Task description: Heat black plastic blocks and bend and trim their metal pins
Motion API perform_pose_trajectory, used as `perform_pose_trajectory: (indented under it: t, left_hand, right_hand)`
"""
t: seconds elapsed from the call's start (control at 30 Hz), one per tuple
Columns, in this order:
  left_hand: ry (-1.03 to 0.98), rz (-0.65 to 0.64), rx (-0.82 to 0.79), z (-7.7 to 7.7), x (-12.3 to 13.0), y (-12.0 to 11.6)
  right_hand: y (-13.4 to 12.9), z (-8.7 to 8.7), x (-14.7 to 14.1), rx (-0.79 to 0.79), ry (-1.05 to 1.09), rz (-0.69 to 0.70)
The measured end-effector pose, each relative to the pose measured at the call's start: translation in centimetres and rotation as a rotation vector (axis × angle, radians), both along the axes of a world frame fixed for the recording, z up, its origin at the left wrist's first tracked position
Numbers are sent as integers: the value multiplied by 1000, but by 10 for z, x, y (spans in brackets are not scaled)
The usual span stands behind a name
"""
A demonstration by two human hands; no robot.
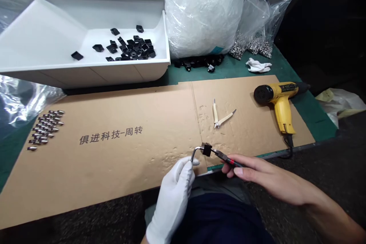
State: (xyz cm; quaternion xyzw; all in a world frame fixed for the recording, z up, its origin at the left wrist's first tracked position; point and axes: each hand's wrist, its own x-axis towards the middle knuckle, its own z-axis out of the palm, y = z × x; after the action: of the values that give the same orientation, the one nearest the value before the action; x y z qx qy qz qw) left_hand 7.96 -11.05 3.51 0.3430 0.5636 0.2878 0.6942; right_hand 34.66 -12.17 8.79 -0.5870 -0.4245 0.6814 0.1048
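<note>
My left hand [175, 190], in a white glove, is closed round a bent metal rod [194, 153]. The rod's upper end meets a small black block [206, 149], held above the near edge of the cardboard [111, 167]. From the right, my bare right hand [248, 169] grips dark-handled pliers [225, 157] with a red band. Their tip reaches the right side of the block; whether the jaws clamp anything is too small to tell. Beyond the hands, cream-handled cutters [219, 120] lie spread on the cardboard.
A white bin [114, 68] of black blocks stands back left. Metal fittings [45, 127] lie at far left. Behind are a large plastic-wrapped bundle [204, 11], bagged metal parts [253, 45], black parts [200, 62] and a white glove [258, 65]. A yellow heat gun [281, 101] lies right.
</note>
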Motion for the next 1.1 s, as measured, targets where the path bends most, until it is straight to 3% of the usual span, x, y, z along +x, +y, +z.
perform_pose_trajectory:
  t: [0.23, 0.4, 0.63, 0.8, 0.97, 1.1]
  left_hand:
    - [141, -111, 139, 1, 3, -5]
    - [126, -210, 178, 11, 2, -6]
    - [150, -344, 316, 8, 2, -12]
    - [238, -411, 494, 2, 8, -14]
    - [286, -532, 510, 11, 3, 1]
    - [277, -558, 475, 17, -5, 12]
  right_hand:
    - [0, -1, -5, 53, -45, 83]
    - [-12, -11, -2, 72, -161, 24]
    - [-22, -24, -12, 51, 55, 99]
    - [-32, -36, -21, -67, 239, -15]
    - [-26, -27, -17, -72, 75, 67]
    - [-16, -18, -15, -99, 90, 107]
